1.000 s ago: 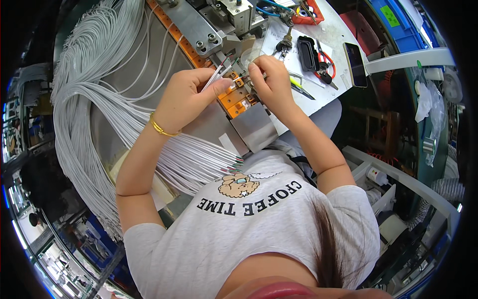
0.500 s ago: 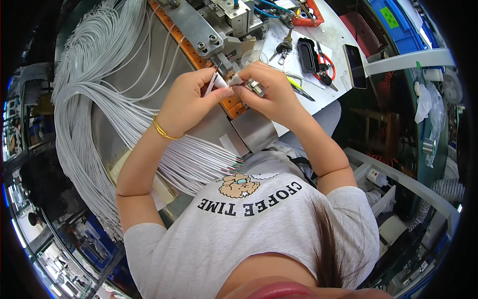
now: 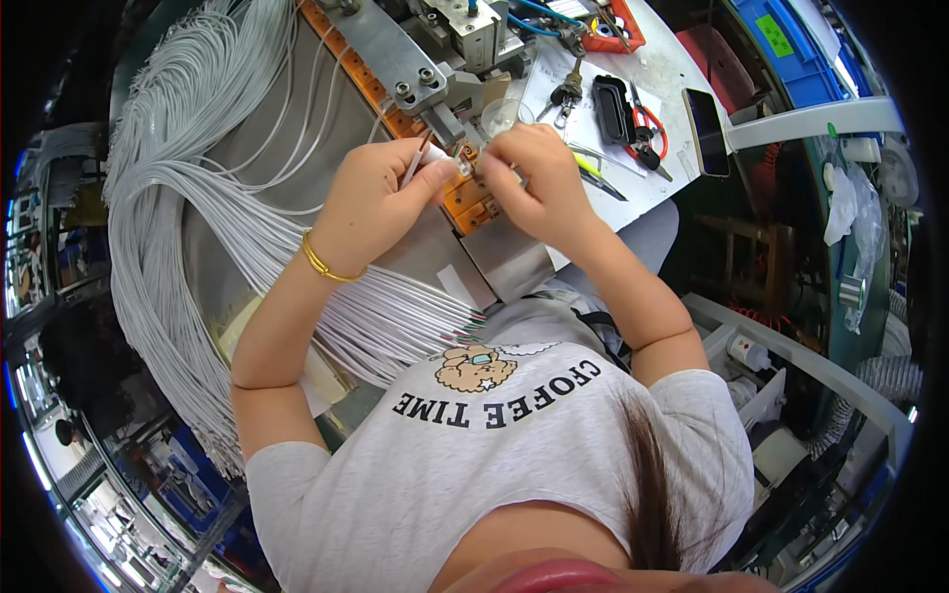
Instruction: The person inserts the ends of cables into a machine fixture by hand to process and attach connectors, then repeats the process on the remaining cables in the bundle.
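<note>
My left hand (image 3: 386, 198) is closed, thumb against forefinger, on a thin white cable (image 3: 411, 170) whose end stands up past the fingers. A white covering shows at its fingertips. My right hand (image 3: 539, 183) is curled, its fingertips together above the near end of an orange fixture rail (image 3: 470, 208); whether anything lies in them is hidden. A small pale piece (image 3: 465, 164) sits between the two hands, too small to name. Beside the left forearm lies a thick bundle of white cables (image 3: 386, 326), their coloured wire ends toward my shirt.
A metal press mechanism (image 3: 415, 79) stands just beyond my hands. On the white table to the right are keys (image 3: 566, 94), a black case (image 3: 613, 109), red-handled pliers (image 3: 649, 138), yellow-handled tweezers (image 3: 593, 173) and a phone (image 3: 705, 131). A red tray (image 3: 618, 30) sits farther back.
My right hand has drawn apart from the left, opening a gap over the orange rail. The metallic piece at the right fingers no longer shows plainly. My left hand has hardly moved.
</note>
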{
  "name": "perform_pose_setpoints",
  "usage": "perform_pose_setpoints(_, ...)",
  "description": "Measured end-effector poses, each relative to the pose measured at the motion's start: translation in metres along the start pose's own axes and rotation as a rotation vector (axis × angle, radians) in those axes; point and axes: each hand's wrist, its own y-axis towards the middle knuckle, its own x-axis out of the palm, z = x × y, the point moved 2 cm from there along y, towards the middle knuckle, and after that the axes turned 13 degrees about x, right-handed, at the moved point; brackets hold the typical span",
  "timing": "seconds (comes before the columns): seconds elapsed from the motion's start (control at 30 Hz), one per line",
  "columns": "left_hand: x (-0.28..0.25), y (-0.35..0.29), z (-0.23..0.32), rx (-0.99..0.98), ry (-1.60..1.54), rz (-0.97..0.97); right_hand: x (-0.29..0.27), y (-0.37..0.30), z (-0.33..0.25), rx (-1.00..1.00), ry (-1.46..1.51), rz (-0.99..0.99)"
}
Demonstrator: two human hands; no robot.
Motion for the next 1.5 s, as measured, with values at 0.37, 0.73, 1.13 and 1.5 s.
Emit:
perform_pose_setpoints(0.37, -0.001, 0.003, -0.018, 0.059, 0.112, -0.084, 0.006, 0.004, 0.017, 0.437, 0.474, -0.204)
perform_pose_setpoints(0.73, 0.006, 0.0, -0.019, 0.056, 0.391, -0.077, 0.035, 0.002, 0.051, 0.451, 0.488, -0.184)
perform_pose_setpoints(1.13, -0.005, 0.002, -0.011, 0.039, 0.277, -0.014, 0.023, -0.001, 0.045, 0.441, 0.316, 0.018)
perform_pose_setpoints(1.5, 0.0, 0.004, -0.009, -0.049, -0.013, -0.133, 0.008, 0.007, 0.01, 0.041, 0.079, 0.046)
